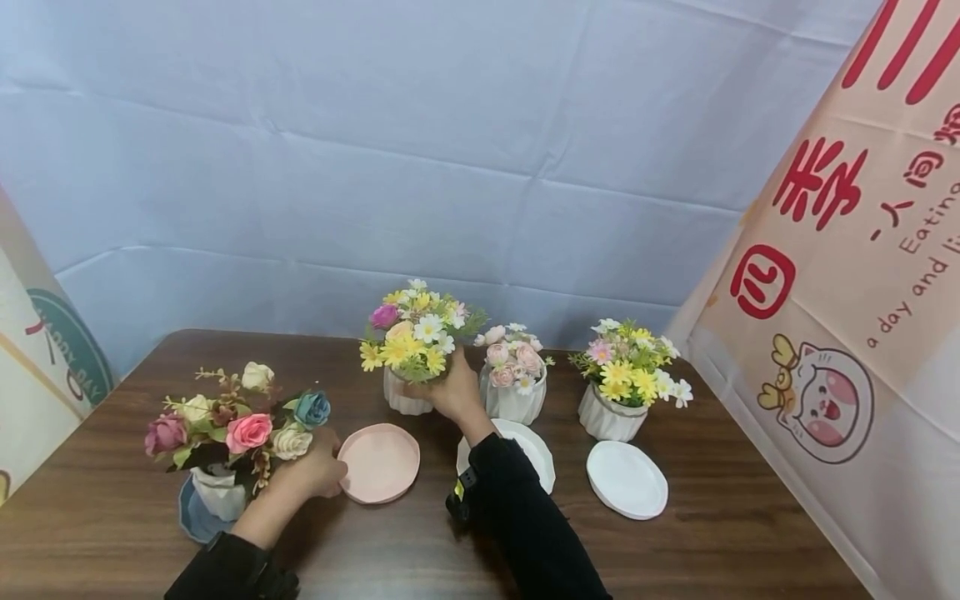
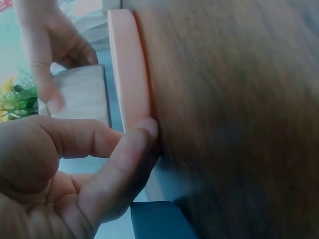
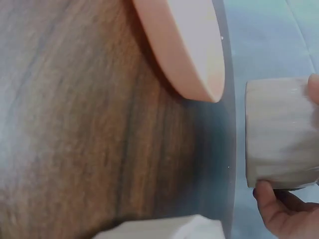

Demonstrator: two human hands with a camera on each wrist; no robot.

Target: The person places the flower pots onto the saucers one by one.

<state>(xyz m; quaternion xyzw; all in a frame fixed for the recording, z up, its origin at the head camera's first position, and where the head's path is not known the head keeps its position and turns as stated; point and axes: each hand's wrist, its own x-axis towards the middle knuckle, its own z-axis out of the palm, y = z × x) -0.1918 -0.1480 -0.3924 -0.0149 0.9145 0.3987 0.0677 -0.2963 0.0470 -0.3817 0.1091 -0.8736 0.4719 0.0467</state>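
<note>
The ribbed white pot [image 1: 406,398] of yellow daisies, frame centre, looks stiff, top-heavy and likely breakable; the right hand [image 1: 452,392] wraps its wall. Left hand [image 1: 318,472] fingertips touch the pink saucer [image 1: 379,462] rim.

you have a dark brown wooden table [image 1: 750,517] under everything. your left hand [image 1: 318,473] touches the pink saucer [image 1: 378,462] lying flat on it; left of that grip a blue saucer [image 1: 191,517] lies under the rose pot [image 1: 217,492]. your right hand [image 1: 453,392] grips the daisy pot [image 1: 405,396]. just right of that grip stands the pink-bud pot [image 1: 513,400], farther right a yellow-daisy pot [image 1: 609,417]. two white saucers [image 1: 626,479] lie nearer you.
</note>
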